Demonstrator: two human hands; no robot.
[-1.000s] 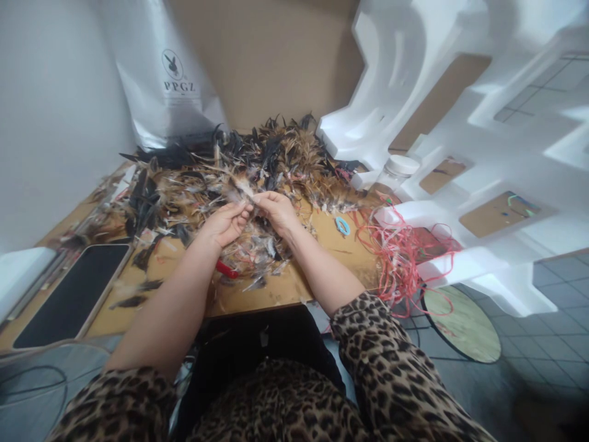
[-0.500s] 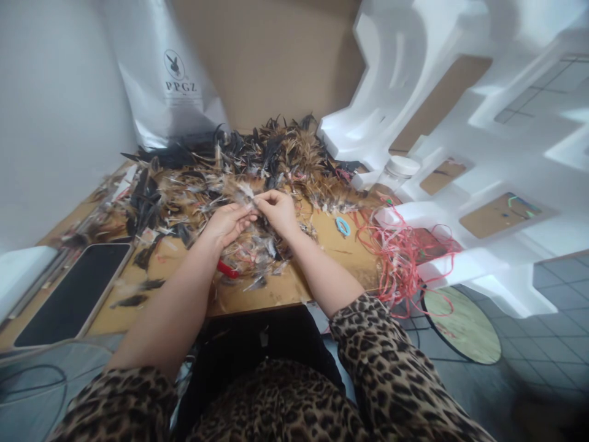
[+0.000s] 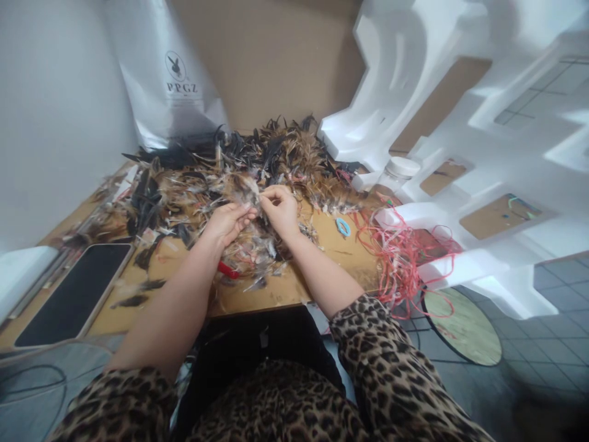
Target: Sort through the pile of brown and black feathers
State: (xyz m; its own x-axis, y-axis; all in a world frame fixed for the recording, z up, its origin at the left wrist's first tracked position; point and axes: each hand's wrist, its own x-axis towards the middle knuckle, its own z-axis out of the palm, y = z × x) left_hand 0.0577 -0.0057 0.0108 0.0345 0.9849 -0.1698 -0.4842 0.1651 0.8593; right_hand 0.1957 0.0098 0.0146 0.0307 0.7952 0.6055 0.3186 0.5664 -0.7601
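Note:
My left hand [image 3: 226,222] and my right hand [image 3: 281,209] meet over a heap of brown and black feathers [image 3: 230,172] on a wooden table [image 3: 276,288]. Both hands are closed in a pinch on a small pale feather bundle [image 3: 248,189] held between them, just above the heap. Loose trimmed feathers lie under my wrists. A red-handled tool [image 3: 226,269] pokes out below my left forearm.
A black phone [image 3: 73,291] lies at the left. A white printed bag [image 3: 170,80] stands behind the feathers. White foam packing [image 3: 460,123], a white-lidded jar [image 3: 398,169], tangled red cord [image 3: 400,258] and a blue ring [image 3: 342,226] sit at the right. A round board [image 3: 462,325] lies on the tiled floor.
Both hands have shifted slightly away from me and my right fingers have moved up on the feather bundle. Everything else has stayed put.

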